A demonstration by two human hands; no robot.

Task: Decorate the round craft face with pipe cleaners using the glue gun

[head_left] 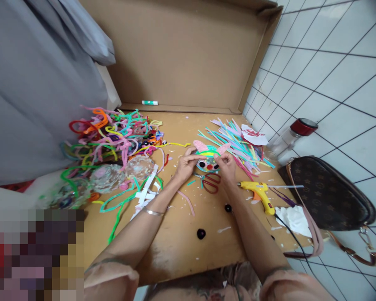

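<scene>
A: What surface do we see, and in which room?
B: It is a wooden table, in the centre of the frame, with small scraps scattered on it. A brown cardboard panel stands behind it at the top. White wall tiles fill the upper right, and a grey cloth hangs in the upper left.

A: And what lies on the table?
B: At the left there is a tangled heap of pipe cleaners; right of centre, a bundle of straight ones. A yellow glue gun lies at the right, near a brown handbag.

A: Where is the piece of work?
B: The animal-face craft, with pink ears and a red nose, is in the middle of the frame, raised just above the red-handled scissors.

A: How are the hands?
B: Both are grasping it. The left hand grips its left edge, index finger stretched inward; the right hand pinches its right side with thumb and index finger. The forearms reach up from the lower corners and converge, and a bracelet circles the left one.
</scene>
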